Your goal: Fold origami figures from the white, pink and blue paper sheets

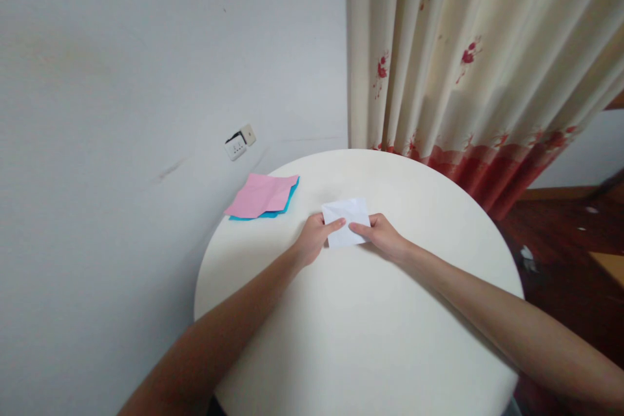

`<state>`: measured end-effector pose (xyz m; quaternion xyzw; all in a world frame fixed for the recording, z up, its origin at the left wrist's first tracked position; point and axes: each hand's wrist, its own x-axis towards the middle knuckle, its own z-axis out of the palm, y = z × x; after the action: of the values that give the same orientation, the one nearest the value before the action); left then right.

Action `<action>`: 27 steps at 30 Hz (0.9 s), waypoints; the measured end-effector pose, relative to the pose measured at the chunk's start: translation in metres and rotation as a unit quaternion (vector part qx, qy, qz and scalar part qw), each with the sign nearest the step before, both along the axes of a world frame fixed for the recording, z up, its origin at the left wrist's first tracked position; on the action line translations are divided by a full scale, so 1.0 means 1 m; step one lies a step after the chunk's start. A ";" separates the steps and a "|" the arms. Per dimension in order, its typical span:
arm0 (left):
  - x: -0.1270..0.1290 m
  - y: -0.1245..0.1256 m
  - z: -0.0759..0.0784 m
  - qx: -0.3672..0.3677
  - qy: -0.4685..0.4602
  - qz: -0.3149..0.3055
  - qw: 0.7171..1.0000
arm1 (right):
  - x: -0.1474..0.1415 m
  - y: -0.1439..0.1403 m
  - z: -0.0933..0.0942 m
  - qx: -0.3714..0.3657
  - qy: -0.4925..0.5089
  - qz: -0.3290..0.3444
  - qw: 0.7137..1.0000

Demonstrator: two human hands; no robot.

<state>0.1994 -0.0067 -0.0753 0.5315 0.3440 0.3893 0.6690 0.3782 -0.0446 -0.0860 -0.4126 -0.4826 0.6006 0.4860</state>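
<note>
A small white piece of paper (347, 210), roughly square and seemingly folded, is held between my two hands over the round table. My left hand (314, 238) grips its left side, with the thumb lying across the top face. From the other side, my right hand (383, 234) pinches the right edge, its thumb also pressed on the face. The two thumb tips are close together near the middle. The other fingers are mostly hidden beneath the paper.
The white round table (365, 331) stands against a pale wall. On its far left lie a pink sheet (263, 195) and a blue sheet (270, 214) under it. A wall socket (236, 147) is beyond them. A flowered curtain (453, 78) hangs behind the table at right.
</note>
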 end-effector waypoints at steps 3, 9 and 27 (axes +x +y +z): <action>0.000 -0.002 -0.004 0.017 0.033 0.032 0.999 | -0.001 0.002 -0.004 0.005 -0.034 -0.017 0.999; -0.002 0.000 -0.006 0.033 0.106 0.053 0.992 | 0.002 0.005 0.002 0.036 -0.038 -0.097 0.994; -0.003 0.006 0.003 0.027 0.013 0.138 0.990 | 0.003 0.002 0.006 0.024 -0.072 -0.020 0.997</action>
<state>0.1963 -0.0003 -0.0719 0.5021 0.4121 0.4798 0.5898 0.3814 -0.0424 -0.0800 -0.4525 -0.5218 0.5481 0.4718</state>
